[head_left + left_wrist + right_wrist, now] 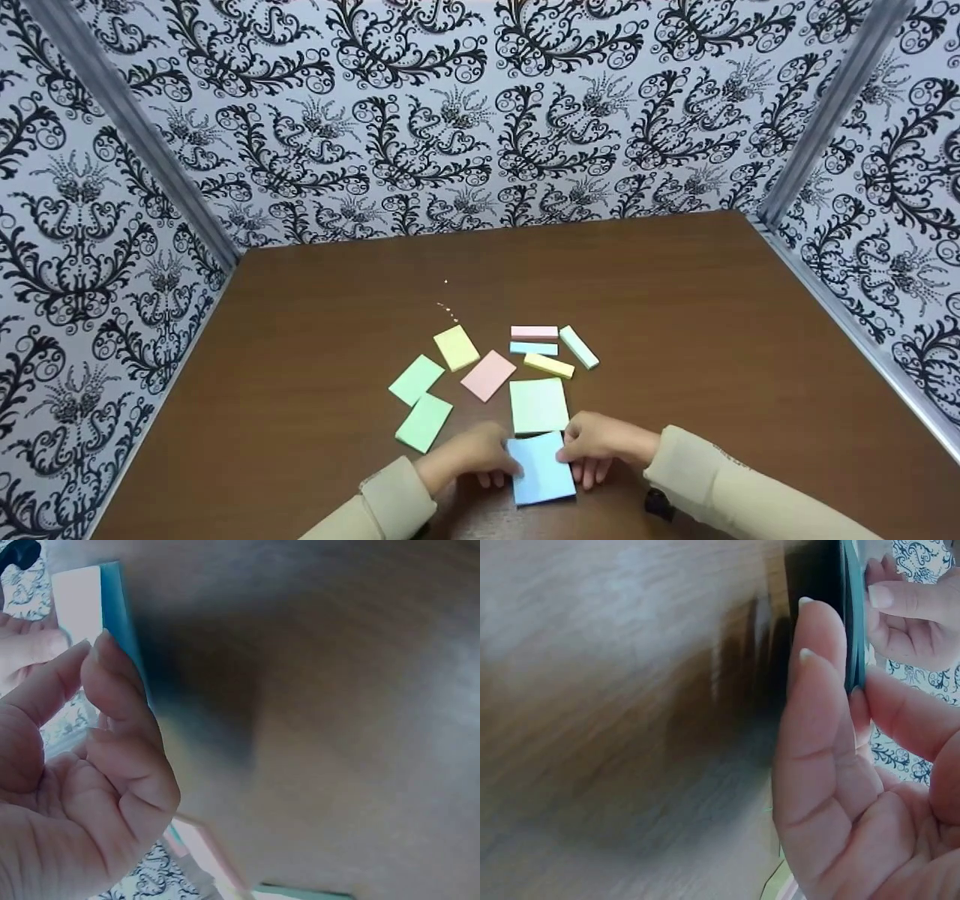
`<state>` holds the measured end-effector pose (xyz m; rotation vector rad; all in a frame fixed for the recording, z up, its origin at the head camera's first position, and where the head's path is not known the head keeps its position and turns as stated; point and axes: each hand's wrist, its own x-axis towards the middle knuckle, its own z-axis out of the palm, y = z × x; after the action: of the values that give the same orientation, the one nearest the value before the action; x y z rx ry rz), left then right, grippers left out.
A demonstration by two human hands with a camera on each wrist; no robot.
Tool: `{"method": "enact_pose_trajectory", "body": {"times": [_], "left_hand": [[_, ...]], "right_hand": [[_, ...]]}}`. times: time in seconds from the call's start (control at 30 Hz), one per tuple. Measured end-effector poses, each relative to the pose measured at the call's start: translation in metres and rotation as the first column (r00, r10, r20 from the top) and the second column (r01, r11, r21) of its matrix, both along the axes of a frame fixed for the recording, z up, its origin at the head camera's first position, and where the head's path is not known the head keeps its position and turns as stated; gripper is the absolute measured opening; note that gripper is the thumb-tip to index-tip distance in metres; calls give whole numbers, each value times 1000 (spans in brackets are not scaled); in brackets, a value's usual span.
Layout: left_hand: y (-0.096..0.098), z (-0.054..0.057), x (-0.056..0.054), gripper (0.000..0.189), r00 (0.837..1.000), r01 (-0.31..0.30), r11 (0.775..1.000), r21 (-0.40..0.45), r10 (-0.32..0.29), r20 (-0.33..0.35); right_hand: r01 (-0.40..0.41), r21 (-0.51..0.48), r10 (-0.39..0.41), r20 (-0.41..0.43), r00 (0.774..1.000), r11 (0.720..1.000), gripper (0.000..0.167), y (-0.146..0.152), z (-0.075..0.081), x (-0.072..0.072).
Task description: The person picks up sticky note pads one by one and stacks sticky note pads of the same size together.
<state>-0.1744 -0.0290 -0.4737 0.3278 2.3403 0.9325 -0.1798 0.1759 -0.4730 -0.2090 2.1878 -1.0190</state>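
A blue sticky note pad (541,472) is held between my two hands near the front of the table. My left hand (476,454) pinches its left edge, thumb on top and fingers beneath. On the opposite edge, my right hand (604,441) grips it the same way, thumb near the upper right corner. The left wrist view shows the pad's blue side (118,611) by the fingertips. From the right wrist, its dark edge (853,622) stands between thumb and fingers. Just beyond it lies a square pale green sticky note pad (539,406).
To the left lie two green pads (424,422), a yellow pad (456,348) and a pink pad (488,376). Several narrow strip pads, including a pink one (534,331), lie behind the pale green pad. Small crumbs (448,309) dot the brown table (315,322). Patterned walls (450,150) enclose it.
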Motion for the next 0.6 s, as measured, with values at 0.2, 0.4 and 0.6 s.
{"method": "enact_pose_trajectory", "body": {"times": [0.2,0.4,0.6], "left_hand": [[0,3,-2,21,1000,17,999,-28,-18,-22],[-2,4,1,23,993,23,994,-106,-34,-109],[-3,4,1,23,986,15,980,-197,-47,-159]], "right_hand": [[0,2,0,3,1000,1000,21,-4,-2,3],[-81,43,86,-120,989,996,21,-3,-2,3],[-468,332,571,-557,603,819,4,-7,-1,-1]]}}
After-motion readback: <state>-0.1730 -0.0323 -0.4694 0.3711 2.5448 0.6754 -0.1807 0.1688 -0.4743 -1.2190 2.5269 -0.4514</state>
